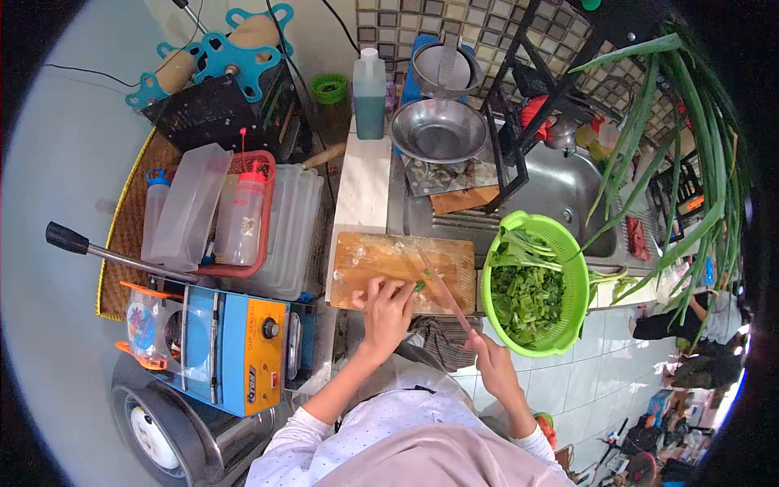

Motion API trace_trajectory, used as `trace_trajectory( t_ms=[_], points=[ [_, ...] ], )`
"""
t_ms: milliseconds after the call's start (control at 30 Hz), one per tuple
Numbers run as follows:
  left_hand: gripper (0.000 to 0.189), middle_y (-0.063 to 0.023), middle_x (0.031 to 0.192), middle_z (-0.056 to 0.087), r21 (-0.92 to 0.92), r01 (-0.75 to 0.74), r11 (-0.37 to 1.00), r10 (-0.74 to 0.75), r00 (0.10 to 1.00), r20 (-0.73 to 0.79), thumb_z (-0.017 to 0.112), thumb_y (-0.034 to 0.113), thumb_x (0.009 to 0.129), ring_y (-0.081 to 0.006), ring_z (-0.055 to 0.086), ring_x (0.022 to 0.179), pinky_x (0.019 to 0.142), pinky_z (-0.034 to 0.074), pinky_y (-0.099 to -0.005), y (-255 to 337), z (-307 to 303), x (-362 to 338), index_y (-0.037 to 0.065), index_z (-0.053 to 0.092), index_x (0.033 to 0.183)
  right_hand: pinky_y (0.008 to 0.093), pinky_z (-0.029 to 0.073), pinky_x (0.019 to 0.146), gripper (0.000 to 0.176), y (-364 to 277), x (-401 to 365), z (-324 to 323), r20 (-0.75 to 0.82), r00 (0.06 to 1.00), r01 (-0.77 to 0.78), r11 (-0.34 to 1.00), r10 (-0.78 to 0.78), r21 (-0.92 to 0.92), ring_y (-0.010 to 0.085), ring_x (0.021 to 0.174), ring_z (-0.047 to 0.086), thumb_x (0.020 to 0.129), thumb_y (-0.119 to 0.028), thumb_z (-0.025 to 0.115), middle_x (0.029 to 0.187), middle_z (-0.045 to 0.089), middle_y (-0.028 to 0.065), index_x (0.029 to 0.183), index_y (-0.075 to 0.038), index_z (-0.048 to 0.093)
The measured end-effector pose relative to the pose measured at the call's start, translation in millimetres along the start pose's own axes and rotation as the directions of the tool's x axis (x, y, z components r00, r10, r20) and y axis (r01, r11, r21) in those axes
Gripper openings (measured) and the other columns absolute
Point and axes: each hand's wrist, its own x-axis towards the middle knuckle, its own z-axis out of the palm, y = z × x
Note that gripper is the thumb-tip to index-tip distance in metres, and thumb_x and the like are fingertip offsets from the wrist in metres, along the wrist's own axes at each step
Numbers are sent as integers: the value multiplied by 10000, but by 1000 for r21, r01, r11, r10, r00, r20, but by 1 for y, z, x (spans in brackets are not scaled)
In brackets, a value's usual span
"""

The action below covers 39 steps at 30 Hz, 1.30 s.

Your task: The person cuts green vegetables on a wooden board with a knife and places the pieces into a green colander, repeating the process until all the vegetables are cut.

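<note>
My right hand is closed around the handle of a knife. Its long blade slants up and left across a wooden cutting board. Over the board's front part is my left hand, fingers bent and somewhat apart, with nothing visible held in them. A small green scrap of leaf lies by the left fingertips, right beside the blade. To the right of the board, a lime-green plastic basket contains many chopped green leaves with longer stalks on top.
Behind the board stand a metal bowl, a bottle of green liquid and a sink. Long green onion leaves hang at right. A blue cup sealer and plastic containers are at left. A person is far right.
</note>
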Motion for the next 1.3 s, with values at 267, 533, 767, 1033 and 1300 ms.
trace_trajectory(
  t_ms=[267,533,767,1033,1300],
  points=[
    [131,6,827,619,-20,78,997,-78,996,-36,742,188,713,-247,499,940,814,309,-430,3,-5,-1,132,718,829,353,391,502,487,-2,-27,-8,-17,986,163,983,-165,-90,213,457,479,1008,-407,348,511,459,109,921,-18,628],
    [105,46,797,597,-49,65,997,-67,997,-37,744,205,715,-227,494,937,808,253,-460,-2,2,-5,160,722,807,444,436,641,431,-20,-35,-18,102,994,64,978,-44,-198,366,658,557,1013,-343,332,733,583,193,1016,-17,614],
    [68,40,816,588,-37,63,997,-64,998,-18,729,189,725,-222,495,941,793,243,-458,1,-1,-4,147,713,777,481,474,746,431,-15,-30,-17,196,980,22,969,28,-247,441,807,602,1009,-327,331,875,651,214,1088,0,600],
    [68,25,845,580,36,25,999,-25,1000,12,697,187,754,-222,483,967,796,241,-453,7,-8,-2,133,708,794,479,475,747,444,-3,-17,5,95,993,93,977,-75,-195,440,833,608,1006,-331,334,862,653,215,1083,15,601],
    [130,7,866,581,78,9,997,-16,996,93,689,157,761,-222,490,971,795,243,-463,7,-21,-6,157,706,890,367,423,536,530,5,-12,9,-19,986,162,986,-163,-40,215,489,505,1009,-416,320,527,503,119,848,-14,627]
  ],
)
